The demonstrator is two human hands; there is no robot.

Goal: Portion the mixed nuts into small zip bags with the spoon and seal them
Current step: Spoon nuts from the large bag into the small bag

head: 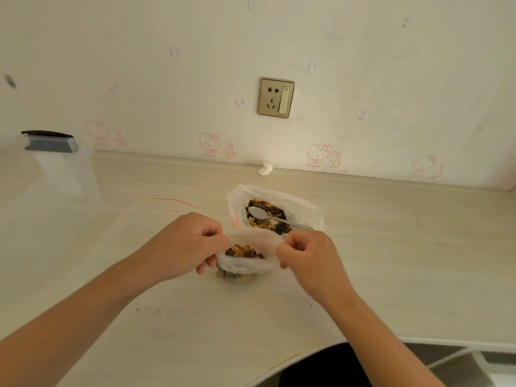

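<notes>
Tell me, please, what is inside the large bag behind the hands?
Mixed nuts, with the spoon lying on top. The large bag's near end is hidden behind the small bag and right hand.

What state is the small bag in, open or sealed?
Open. The left hand and right hand pinch the small bag at its rim, mouth spread; nuts show inside.

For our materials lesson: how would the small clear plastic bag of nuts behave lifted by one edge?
Probably floppy: the small clear plastic bag wrinkles between left hand and right hand. Likely bottom-heavy: mixed nuts sit low. Could spill; mouth open.
</notes>
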